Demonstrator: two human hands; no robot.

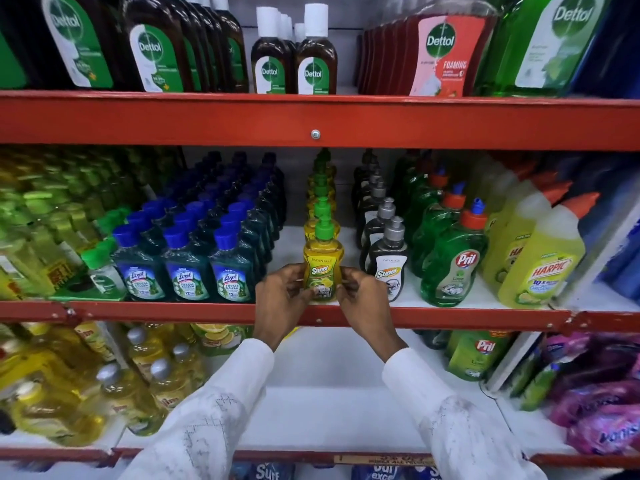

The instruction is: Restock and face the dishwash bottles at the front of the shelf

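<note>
- Currently, we hold the yellow dishwash bottle (322, 268) upright at the front edge of the middle shelf (194, 311), label facing outward.
- Our left hand (281, 299) presses its fingers against the bottle's left side; our right hand (363, 299) presses against its right side, so both are clamped on it.
- Behind it, we see a single-file row of identical green-capped bottles (322, 188).
- Just beside it on the right stands a dark grey-capped bottle (388, 261); blue-capped bottles (187, 268) stand to the left.

A shop aisle; red metal shelves (318, 121) packed with rows of identical branded cleaning bottles (187, 271).
</note>
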